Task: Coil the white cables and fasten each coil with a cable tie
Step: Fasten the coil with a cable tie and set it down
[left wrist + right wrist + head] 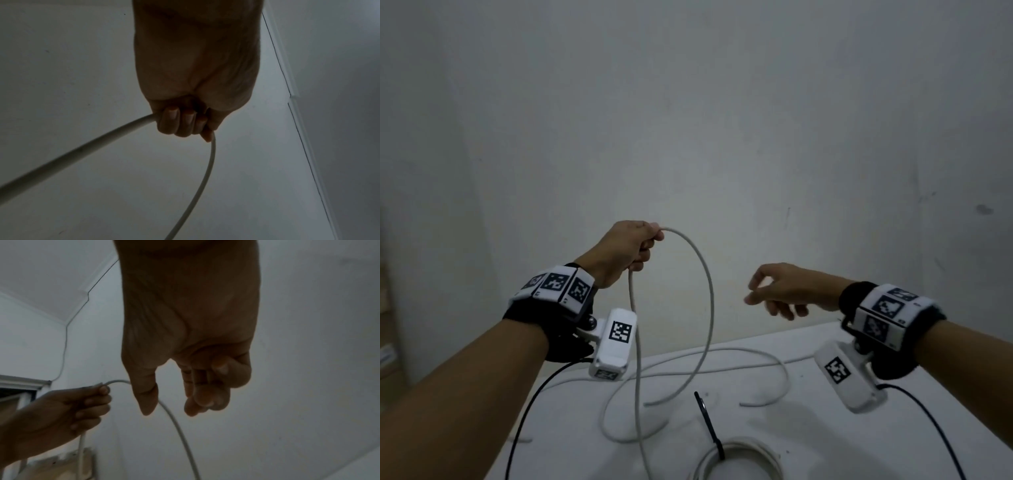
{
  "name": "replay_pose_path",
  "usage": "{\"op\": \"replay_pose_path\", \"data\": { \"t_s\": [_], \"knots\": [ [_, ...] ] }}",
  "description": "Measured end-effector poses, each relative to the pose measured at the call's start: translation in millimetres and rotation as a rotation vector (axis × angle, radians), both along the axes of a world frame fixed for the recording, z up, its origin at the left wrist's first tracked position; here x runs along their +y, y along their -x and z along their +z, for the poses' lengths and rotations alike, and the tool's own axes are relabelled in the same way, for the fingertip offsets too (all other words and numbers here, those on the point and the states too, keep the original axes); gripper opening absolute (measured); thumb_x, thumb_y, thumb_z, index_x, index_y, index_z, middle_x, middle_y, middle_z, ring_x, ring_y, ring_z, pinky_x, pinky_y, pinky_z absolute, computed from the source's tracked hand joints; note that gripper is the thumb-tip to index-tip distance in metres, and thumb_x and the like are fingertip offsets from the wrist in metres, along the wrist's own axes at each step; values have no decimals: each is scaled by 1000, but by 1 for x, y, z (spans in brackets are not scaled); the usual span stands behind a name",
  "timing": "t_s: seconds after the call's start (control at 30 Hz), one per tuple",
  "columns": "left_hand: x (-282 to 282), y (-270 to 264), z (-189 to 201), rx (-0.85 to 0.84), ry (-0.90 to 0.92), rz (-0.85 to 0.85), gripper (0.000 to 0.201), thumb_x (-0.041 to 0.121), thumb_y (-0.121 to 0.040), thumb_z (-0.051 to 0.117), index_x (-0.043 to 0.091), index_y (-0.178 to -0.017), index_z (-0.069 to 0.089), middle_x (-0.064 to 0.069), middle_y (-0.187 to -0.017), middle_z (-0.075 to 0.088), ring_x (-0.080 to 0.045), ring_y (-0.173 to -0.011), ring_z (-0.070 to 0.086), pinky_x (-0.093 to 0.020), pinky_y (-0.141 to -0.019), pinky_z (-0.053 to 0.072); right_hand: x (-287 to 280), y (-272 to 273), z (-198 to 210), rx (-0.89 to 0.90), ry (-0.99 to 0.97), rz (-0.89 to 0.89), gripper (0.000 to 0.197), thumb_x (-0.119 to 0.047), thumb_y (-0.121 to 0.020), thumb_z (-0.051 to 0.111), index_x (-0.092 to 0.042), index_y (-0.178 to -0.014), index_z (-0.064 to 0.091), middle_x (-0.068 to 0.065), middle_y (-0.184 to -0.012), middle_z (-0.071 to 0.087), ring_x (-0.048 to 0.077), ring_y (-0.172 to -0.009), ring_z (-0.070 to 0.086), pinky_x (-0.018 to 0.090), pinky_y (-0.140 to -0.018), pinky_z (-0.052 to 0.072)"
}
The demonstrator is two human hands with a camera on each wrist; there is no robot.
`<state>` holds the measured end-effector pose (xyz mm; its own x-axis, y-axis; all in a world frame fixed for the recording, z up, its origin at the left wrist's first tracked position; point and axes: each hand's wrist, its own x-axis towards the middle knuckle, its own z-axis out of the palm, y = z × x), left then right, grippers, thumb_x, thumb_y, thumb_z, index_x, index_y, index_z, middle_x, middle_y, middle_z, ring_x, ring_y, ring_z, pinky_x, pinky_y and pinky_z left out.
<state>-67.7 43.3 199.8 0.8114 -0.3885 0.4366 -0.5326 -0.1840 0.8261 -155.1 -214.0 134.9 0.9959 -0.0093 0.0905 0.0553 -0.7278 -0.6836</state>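
Head view, left to right. Left hand (626, 250) raised, fist clenched round the cable (705, 284); 2 runs leave the fist, 1 dropping straight down, 1 arching right and down to the bench (808, 428). Judged step: first loop of a new coil being formed. Slack lies on the bench in wide curves; a cut end (645, 405) is visible near centre. Cable tie (709, 425), black, flat strap, sits on a finished coil (736, 459) at the near edge, so 1 coil looks fastened. Right hand (780, 291) in the air, near the arch but apart from it, thumb and fingers loosely curved, holding nothing.

Next move, judged: right hand takes the arching run, feeds another turn to the left fist, matching loop size.

Materials: cable round, smooth, pale grey-white, springy enough to hold an arch. Bench top matt white. Wall (722, 102) plain, scuffed.
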Motion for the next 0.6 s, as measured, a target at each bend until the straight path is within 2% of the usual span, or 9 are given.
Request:
{"op": "replay_pose_path", "data": {
  "t_s": [0.1, 0.17, 0.3, 0.37, 0.47, 0.5, 0.53, 0.6],
  "knots": [
    [3, 13, 6, -1, -9, -27, 30, 22, -103, 39, 8, -84, 57, 2, -60, 35, -8, -43, 27, -18, -39, 23, 34, -5, -7, 15, -7, 59, 53, -41, -85, 67, -18, -125, 41, 3, -70, 57, 14, -48, 46, 23, -38, 31],
    [8, 21, 12, -4, 4, -38, 29, 21, -103, 39, 8, -84, 58, 3, -60, 36, -8, -43, 28, -18, -39, 23, 52, -13, -15, 4, 50, 58, 55, -45, -85, 65, -19, -126, 40, 3, -72, 57, 14, -47, 47, 23, -40, 32],
    [21, 33, 21, -10, 23, -34, 29, 22, -103, 40, 9, -83, 58, 5, -57, 39, -8, -43, 29, -19, -40, 24, 71, -25, -25, -23, 51, 50, 33, -34, -92, 58, -3, -105, 58, 3, -68, 55, 15, -44, 46, 21, -38, 32],
    [30, 36, 23, -1, 54, -25, 29, 22, -102, 40, 9, -83, 58, 5, -56, 39, -8, -43, 29, -19, -40, 24, 75, -25, -29, 57, 58, 72, 25, -29, -92, 59, -5, -100, 62, 3, -68, 56, 14, -46, 48, 21, -39, 33],
    [44, 36, 24, 13, 103, 16, 29, 23, -102, 41, 11, -82, 58, 6, -56, 39, -8, -42, 29, -19, -39, 25, 76, -19, -35, 270, 238, 110, 20, -29, -92, 56, -11, -90, 65, 2, -70, 62, 15, -51, 55, 21, -44, 38],
    [48, 36, 24, 18, 113, 31, 29, 23, -102, 41, 11, -81, 57, 6, -56, 39, -8, -42, 29, -19, -38, 26, 74, -16, -37, 310, 238, 120, 22, -29, -93, 55, -11, -87, 65, 3, -68, 64, 15, -51, 56, 20, -44, 39],
    [53, 35, 23, 25, 120, 43, 29, 23, -102, 41, 11, -81, 57, 6, -55, 39, -8, -42, 29, -19, -38, 26, 71, -14, -38, 318, 171, 131, 23, -28, -95, 54, -9, -86, 64, 5, -67, 64, 15, -50, 57, 20, -43, 41],
    [58, 33, 19, 50, 137, 55, 29, 23, -102, 41, 11, -81, 56, 5, -55, 40, -9, -42, 30, -20, -38, 26, 63, -10, -37, 250, -162, 137, 25, -23, -98, 50, -4, -86, 61, 10, -67, 63, 17, -50, 60, 22, -42, 46]
  ]
}}
